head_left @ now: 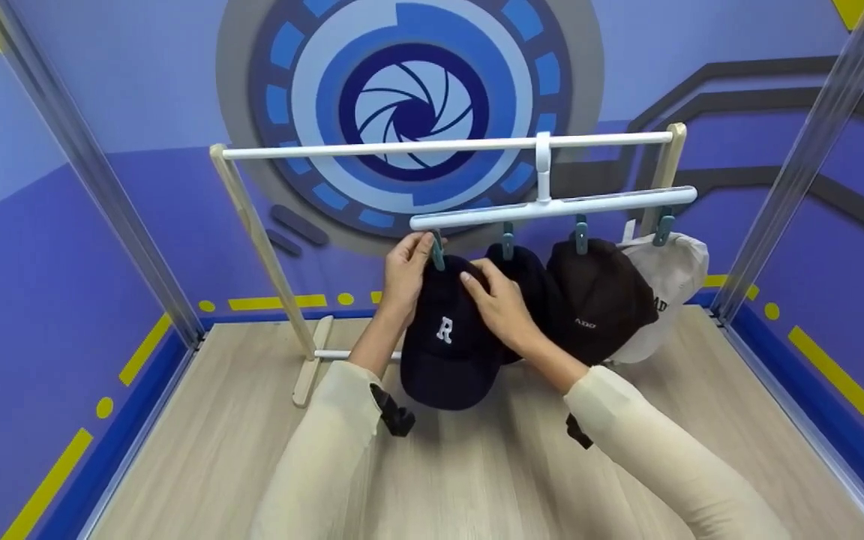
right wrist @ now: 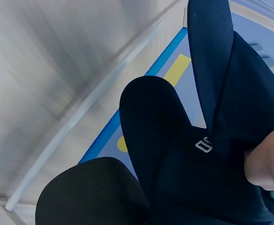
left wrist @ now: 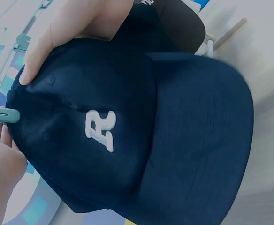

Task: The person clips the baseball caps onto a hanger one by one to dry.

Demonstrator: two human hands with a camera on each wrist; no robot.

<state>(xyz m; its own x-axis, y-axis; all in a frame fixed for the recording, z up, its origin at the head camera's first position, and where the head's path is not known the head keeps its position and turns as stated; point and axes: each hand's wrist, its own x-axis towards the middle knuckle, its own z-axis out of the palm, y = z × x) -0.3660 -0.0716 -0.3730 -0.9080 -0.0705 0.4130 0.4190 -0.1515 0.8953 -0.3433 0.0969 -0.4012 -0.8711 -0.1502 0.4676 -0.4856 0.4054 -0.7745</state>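
A navy baseball cap with a white letter R hangs at the left end of a white clip hanger. A green clip lies over the top edge of its crown. My left hand pinches that clip near its upper end; part of the fingers is out of sight behind it. With thumb and fingers, my right hand grips the crown from the right side. In the right wrist view, the thumb side of the right hand rests against the dark fabric.
Beside the navy cap hang another dark cap, a dark brown cap and a white cap, each under a green clip. The hanger hooks over the white rail of a wooden-legged rack on the wood-grain table. Blue walls surround it.
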